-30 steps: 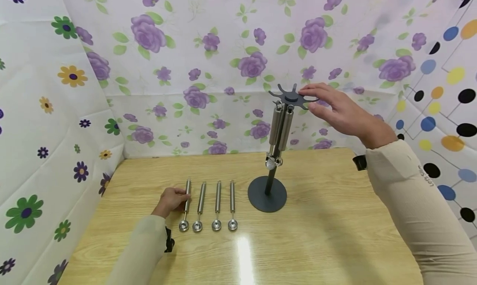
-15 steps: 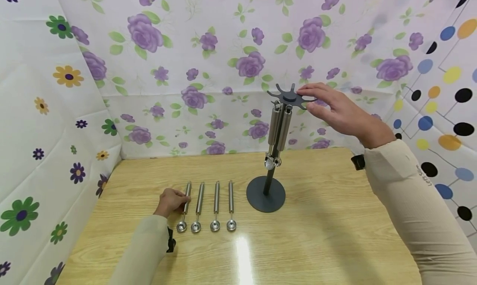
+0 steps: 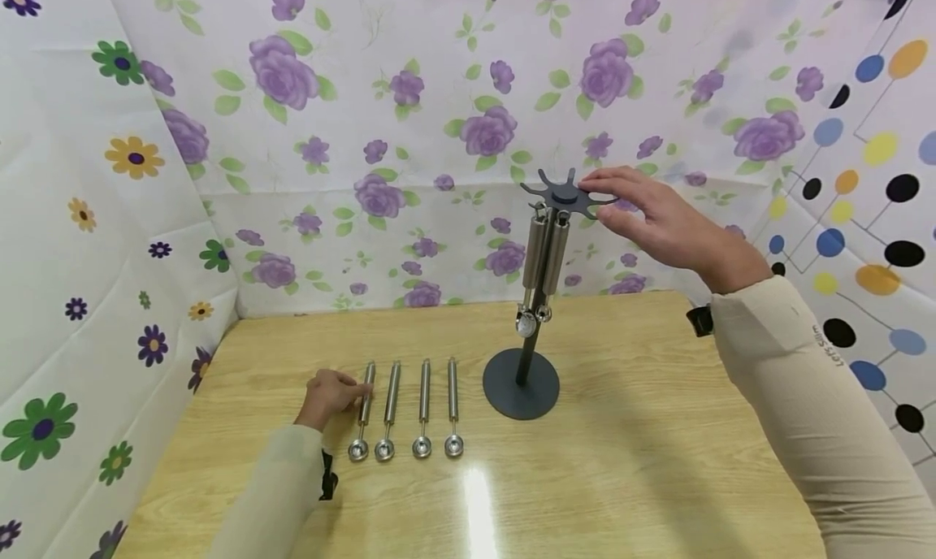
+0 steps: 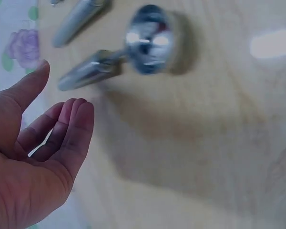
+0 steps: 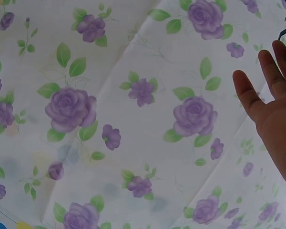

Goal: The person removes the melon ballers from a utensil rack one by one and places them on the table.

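Note:
Side by side on the table lie several steel scoops with round bowls toward me; the leftmost scoop is beside my left hand. In the left wrist view that hand's fingers are loosely bent and spread next to the scoop, with nothing between them. A black stand has a round base, a post and a top of curved hooks; two steel utensils hang from it. My right hand reaches to the right side of the hooks, fingers extended over them and thumb lower at a hook's tip.
The wooden table backs onto a flowered cloth. Patterned cloths also close off the left and right sides. The stand is to the right of the scoops, and a bright light reflection falls on the table in front.
Both hands stay nearly where they were, left at the leftmost scoop and right at the stand's top. The head view has shifted slightly.

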The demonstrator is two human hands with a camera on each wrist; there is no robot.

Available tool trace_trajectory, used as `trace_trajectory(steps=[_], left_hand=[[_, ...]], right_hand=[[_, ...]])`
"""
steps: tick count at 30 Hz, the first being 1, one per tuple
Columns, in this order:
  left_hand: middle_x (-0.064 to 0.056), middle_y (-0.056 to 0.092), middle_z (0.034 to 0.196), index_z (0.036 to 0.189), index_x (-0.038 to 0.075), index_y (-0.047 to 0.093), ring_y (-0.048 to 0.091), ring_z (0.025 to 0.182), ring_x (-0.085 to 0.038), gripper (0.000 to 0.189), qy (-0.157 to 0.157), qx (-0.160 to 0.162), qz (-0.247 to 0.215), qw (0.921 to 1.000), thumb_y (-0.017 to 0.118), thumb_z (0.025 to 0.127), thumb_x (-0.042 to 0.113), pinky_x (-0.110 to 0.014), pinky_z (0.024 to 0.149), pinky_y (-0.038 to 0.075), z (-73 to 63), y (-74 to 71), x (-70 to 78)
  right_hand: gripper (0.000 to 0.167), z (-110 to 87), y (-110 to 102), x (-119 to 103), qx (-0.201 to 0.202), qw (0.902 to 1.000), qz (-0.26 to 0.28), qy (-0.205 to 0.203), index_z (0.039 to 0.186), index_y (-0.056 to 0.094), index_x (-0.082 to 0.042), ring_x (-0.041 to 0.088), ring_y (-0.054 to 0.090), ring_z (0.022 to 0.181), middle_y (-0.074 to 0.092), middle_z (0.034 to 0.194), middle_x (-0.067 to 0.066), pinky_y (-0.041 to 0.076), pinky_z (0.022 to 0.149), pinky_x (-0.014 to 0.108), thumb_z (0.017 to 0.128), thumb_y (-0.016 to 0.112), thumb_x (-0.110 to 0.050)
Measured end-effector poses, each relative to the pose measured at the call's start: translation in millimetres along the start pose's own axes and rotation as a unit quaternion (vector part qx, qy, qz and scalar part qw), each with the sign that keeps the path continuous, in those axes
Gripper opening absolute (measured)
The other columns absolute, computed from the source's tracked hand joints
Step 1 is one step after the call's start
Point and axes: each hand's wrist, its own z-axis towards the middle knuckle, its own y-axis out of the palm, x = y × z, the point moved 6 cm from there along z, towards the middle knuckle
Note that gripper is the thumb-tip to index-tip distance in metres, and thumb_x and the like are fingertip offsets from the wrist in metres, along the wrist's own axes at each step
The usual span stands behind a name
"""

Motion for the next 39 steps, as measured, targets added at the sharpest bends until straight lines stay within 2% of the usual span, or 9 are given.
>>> trace_trajectory(steps=[2,5,10,14,20,24,29,32,39], left_hand=[[-0.024,0.069,0.102,0.112,-0.012,0.067,0.070,0.083,-0.033,0.040,0.012,0.000,-0.010,0.9999,0.075,0.092,0.022,-0.042,0.073,0.059,-0.7,-4.2,9.3],[-0.026,0.066,0.113,0.120,-0.011,0.065,0.069,0.092,-0.036,0.045,0.049,-0.004,-0.011,0.9987,0.073,0.094,0.025,-0.043,0.076,0.060,-0.8,-9.4,35.0],[-0.021,0.066,0.117,0.126,-0.005,0.065,0.069,0.094,-0.029,0.047,0.122,-0.023,-0.012,0.9922,0.071,0.095,0.030,-0.043,0.080,0.059,-7.7,-10.7,98.3],[-0.018,0.067,0.117,0.126,-0.002,0.067,0.068,0.097,-0.028,0.044,0.165,-0.041,-0.041,0.9846,0.073,0.094,0.027,-0.039,0.081,0.059,-20.2,-6.5,150.2],[-0.014,0.067,0.119,0.127,0.001,0.067,0.065,0.106,-0.028,0.041,0.226,-0.065,-0.078,0.9688,0.074,0.094,0.025,-0.039,0.087,0.057,-38.1,-2.1,207.7],[-0.011,0.068,0.122,0.129,0.004,0.066,0.063,0.111,-0.025,0.043,0.247,-0.069,-0.106,0.9606,0.074,0.093,0.026,-0.039,0.092,0.055,-46.6,2.7,237.2],[-0.012,0.067,0.125,0.133,0.003,0.064,0.063,0.113,-0.025,0.046,0.263,-0.078,-0.163,0.9478,0.075,0.093,0.023,-0.037,0.093,0.055,-54.0,17.8,268.2],[-0.014,0.066,0.127,0.133,0.003,0.064,0.063,0.114,-0.025,0.046,0.267,-0.081,-0.184,0.9423,0.076,0.092,0.020,-0.035,0.093,0.055,-57.7,25.7,281.4],[-0.010,0.067,0.127,0.132,0.007,0.065,0.062,0.117,-0.022,0.045,0.276,-0.093,-0.190,0.9375,0.078,0.090,0.015,-0.034,0.093,0.055,-64.5,36.1,303.1]], right_hand=[[0.051,-0.1,0,-1,-0.002,1.0000,-0.003,0.000,0.151,0.043,-0.007,0.037,0.026,0.146,0.031,0.158,0.014,0.024,0.112,0.066,0.107,0.047,-0.032],[0.051,-0.4,0,-1,-0.003,0.9999,-0.010,-0.002,0.151,0.043,-0.006,0.038,0.026,0.146,0.031,0.158,0.015,0.024,0.112,0.066,0.107,0.047,-0.032],[0.052,-0.5,-1,-1,-0.003,0.9999,-0.015,-0.004,0.151,0.043,-0.006,0.037,0.025,0.146,0.031,0.158,0.015,0.023,0.113,0.066,0.107,0.047,-0.033],[0.052,-0.6,0,-1,-0.001,0.9999,-0.015,-0.005,0.151,0.043,-0.006,0.037,0.025,0.146,0.031,0.158,0.015,0.024,0.112,0.066,0.107,0.047,-0.033],[0.052,-0.3,0,0,-0.003,0.9998,-0.017,-0.005,0.151,0.043,-0.006,0.037,0.026,0.146,0.031,0.158,0.015,0.024,0.112,0.066,0.107,0.047,-0.034],[0.052,-1.0,-1,0,-0.004,0.9998,-0.020,-0.005,0.151,0.043,-0.007,0.037,0.027,0.145,0.032,0.158,0.014,0.025,0.112,0.066,0.107,0.047,-0.033],[0.052,-2.7,-3,1,-0.002,0.9998,-0.021,0.000,0.152,0.043,-0.008,0.038,0.027,0.145,0.032,0.158,0.014,0.025,0.111,0.067,0.107,0.047,-0.033],[0.052,-1.8,-3,1,-0.003,0.9998,-0.019,-0.002,0.152,0.043,-0.008,0.037,0.026,0.145,0.031,0.158,0.014,0.025,0.111,0.066,0.107,0.047,-0.034],[0.052,-0.1,0,1,-0.004,0.9999,-0.014,-0.001,0.152,0.043,-0.009,0.037,0.027,0.145,0.032,0.158,0.014,0.025,0.111,0.067,0.107,0.046,-0.034]])
